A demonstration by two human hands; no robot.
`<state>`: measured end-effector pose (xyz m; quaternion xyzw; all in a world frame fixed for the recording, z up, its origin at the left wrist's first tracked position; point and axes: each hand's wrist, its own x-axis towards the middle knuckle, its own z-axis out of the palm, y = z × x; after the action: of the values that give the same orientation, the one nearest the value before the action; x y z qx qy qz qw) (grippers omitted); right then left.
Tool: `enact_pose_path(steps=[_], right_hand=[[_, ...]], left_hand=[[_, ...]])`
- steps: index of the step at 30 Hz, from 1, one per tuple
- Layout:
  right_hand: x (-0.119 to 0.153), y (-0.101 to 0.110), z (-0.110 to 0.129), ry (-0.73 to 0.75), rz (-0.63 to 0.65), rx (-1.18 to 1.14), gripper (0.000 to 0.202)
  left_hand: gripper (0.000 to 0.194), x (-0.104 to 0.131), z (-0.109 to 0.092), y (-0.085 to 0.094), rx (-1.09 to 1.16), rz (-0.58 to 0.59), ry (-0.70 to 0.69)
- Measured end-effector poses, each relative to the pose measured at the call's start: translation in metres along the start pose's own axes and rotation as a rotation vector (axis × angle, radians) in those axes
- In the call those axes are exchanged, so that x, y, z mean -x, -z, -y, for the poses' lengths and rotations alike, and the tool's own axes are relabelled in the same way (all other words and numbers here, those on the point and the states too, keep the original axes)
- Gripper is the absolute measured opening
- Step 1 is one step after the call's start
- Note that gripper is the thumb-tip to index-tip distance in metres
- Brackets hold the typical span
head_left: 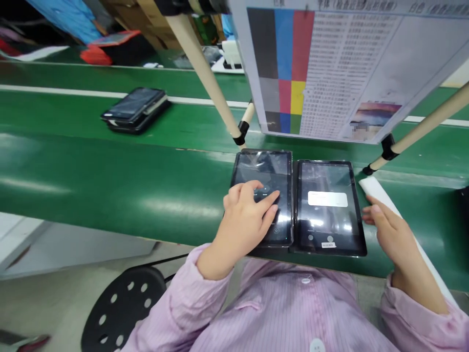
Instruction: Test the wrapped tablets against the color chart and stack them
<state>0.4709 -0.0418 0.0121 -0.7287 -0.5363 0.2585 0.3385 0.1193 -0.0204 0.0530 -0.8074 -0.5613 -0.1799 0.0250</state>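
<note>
Two black tablets lie side by side at the front edge of the green bench. Over the left tablet (273, 164) spreads my left hand (244, 215), its index finger at the dark screen near some small icons. That hand is open and covers part of the screen. The right tablet (326, 181) shows a white pop-up box, and a small white label sticks near its lower edge. Just to the right of it is my right hand (390, 227), holding nothing, its fingers slightly curled and apart. A white strip (377, 188) runs beneath the right hand and forearm.
A printed colour chart board (330, 73) stands behind the tablets on a beige tube frame (205, 73). Further back left on the green bench (176, 195) sits a stack of tablets (135, 110). A black perforated stool (124, 308) is below left.
</note>
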Motion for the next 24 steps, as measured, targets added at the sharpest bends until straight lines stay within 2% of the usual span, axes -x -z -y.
enact_pose_path(steps=[2,3,7,9,13,18,21,24], right_hand=[[-0.004,0.0,-0.001,-0.132,0.156,-0.085,0.068],[-0.006,-0.002,0.001,-0.164,0.186,-0.111,0.067],[-0.011,-0.007,0.017,-0.299,0.226,-0.238,0.063],[-0.014,-0.008,0.023,-0.367,0.242,-0.324,0.06],[-0.018,-0.006,0.026,-0.432,0.226,-0.366,0.054],[-0.019,-0.008,0.034,-0.423,0.26,-0.505,0.04],[-0.018,-0.012,0.045,-0.486,0.288,-0.577,0.025],[-0.019,-0.017,0.053,-0.526,0.265,-0.572,0.019]], left_hand=[[0.039,0.0,0.008,0.0,0.0,0.003,-0.004],[0.04,0.002,0.015,0.001,0.005,-0.021,0.014],[0.045,0.013,0.046,0.006,0.046,-0.165,0.166],[0.044,0.017,0.054,0.006,0.08,-0.153,0.172],[0.043,0.018,0.051,0.001,0.121,-0.079,0.121],[0.043,0.019,0.051,-0.006,0.162,-0.076,0.149],[0.041,0.017,0.049,0.001,0.145,-0.065,0.106],[0.038,-0.004,0.038,0.015,0.09,-0.006,-0.028]])
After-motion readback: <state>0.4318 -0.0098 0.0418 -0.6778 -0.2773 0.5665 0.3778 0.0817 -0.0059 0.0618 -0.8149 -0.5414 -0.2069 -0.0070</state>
